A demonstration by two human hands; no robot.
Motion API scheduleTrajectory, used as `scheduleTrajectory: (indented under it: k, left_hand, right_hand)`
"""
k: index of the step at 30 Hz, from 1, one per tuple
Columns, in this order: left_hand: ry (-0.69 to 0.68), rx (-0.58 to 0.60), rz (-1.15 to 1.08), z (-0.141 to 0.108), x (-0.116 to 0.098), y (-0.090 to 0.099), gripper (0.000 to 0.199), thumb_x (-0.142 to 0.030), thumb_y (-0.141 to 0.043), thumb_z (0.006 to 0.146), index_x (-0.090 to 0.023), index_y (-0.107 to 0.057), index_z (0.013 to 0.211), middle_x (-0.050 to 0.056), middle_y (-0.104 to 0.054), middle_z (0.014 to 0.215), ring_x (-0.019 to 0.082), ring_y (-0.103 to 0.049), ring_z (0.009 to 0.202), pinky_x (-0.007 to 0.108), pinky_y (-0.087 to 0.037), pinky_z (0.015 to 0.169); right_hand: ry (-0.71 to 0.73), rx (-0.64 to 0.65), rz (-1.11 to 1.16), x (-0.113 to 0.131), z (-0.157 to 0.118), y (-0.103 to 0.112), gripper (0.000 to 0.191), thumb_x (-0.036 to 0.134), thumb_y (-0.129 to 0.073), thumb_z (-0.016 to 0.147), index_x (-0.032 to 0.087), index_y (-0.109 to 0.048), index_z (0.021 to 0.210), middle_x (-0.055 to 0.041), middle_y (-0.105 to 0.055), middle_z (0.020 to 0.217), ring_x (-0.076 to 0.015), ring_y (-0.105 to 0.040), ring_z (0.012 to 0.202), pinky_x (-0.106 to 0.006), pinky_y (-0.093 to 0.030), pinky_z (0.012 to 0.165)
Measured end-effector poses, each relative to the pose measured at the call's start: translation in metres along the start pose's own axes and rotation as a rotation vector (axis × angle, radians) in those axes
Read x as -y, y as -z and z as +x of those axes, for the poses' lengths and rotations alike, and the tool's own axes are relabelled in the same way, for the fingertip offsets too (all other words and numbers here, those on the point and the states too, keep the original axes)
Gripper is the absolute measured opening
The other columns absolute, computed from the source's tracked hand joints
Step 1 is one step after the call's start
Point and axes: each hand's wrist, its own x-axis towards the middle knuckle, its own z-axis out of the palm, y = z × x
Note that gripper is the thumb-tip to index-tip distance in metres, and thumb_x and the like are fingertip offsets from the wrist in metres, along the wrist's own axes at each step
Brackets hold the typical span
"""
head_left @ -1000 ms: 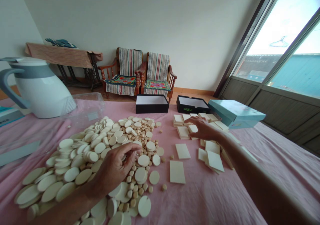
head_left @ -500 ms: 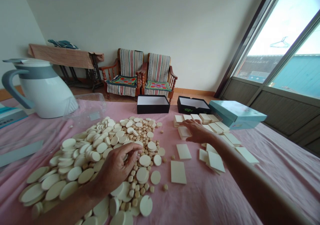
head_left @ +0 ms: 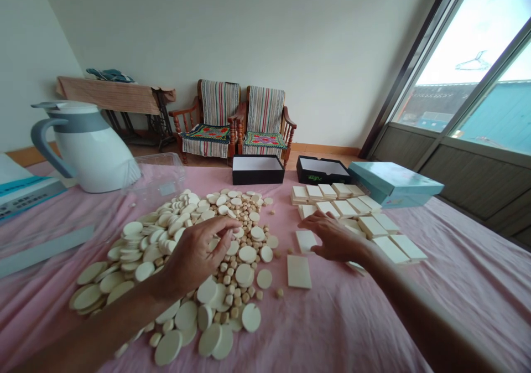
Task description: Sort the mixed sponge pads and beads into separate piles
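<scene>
My left hand (head_left: 201,254) hovers with loosely bent fingers above a broad heap of pale wooden discs (head_left: 168,348) and small wooden cubes (head_left: 236,301). Its thumb and forefinger are apart, and nothing shows between them. Palm down, my right hand (head_left: 332,234) reaches over the square wooden tiles, fingers spread, beside a single tile (head_left: 305,240); whether it touches that tile I cannot tell. Stacked tiles (head_left: 344,209) stand in rows beyond it. Nearer me lies another loose tile (head_left: 299,272). The right hand and forearm hide part of the tiles.
Two black boxes (head_left: 258,177) and a light blue box (head_left: 396,182) line the far edge of the pink cloth (head_left: 286,334). On the left are a white jug (head_left: 95,151), a clear plastic tray (head_left: 161,176) and a blue-and-white box (head_left: 31,196). Two wooden armchairs (head_left: 265,113) stand beyond.
My right hand has drawn back toward me from the far tile stacks to the nearer loose tile. The left hand stays over the heap. The view has shifted slightly.
</scene>
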Motion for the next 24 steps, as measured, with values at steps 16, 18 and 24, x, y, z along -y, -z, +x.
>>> scheduleTrajectory:
  k: [16, 18, 24]
  left_hand:
    - [0.146, -0.045, -0.068, -0.015, 0.04, 0.008, 0.024, -0.032, -0.049, 0.09, -0.018, -0.067, 0.095, 0.004, -0.075, 0.085, 0.016, -0.072, 0.071, 0.02, -0.055, 0.064]
    - [0.127, -0.055, -0.058, -0.017, 0.041, 0.01, 0.023, -0.032, -0.049, 0.089, -0.018, -0.067, 0.095, 0.003, -0.075, 0.084, 0.016, -0.072, 0.071, 0.02, -0.055, 0.065]
    - [0.086, -0.054, -0.001, -0.026, 0.042, 0.013, 0.021, -0.027, -0.048, 0.09, -0.019, -0.066, 0.095, 0.002, -0.074, 0.084, 0.014, -0.071, 0.074, 0.02, -0.055, 0.07]
  right_hand:
    - [-0.078, -0.154, -0.09, -0.013, 0.011, 0.019, 0.058, 0.02, -0.062, 0.068, 0.018, -0.055, 0.126, -0.0139, -0.056, 0.122, -0.0303, -0.047, 0.113, -0.045, -0.035, 0.096]
    - [-0.11, -0.179, -0.125, -0.024, 0.02, 0.025, 0.059, 0.02, -0.061, 0.068, 0.019, -0.055, 0.126, -0.0134, -0.056, 0.122, -0.0309, -0.046, 0.113, -0.046, -0.034, 0.096]
    - [-0.143, -0.095, -0.177, -0.049, 0.042, 0.02, 0.061, 0.02, -0.062, 0.066, 0.023, -0.056, 0.126, -0.0116, -0.056, 0.125, -0.0317, -0.044, 0.118, -0.047, -0.031, 0.099]
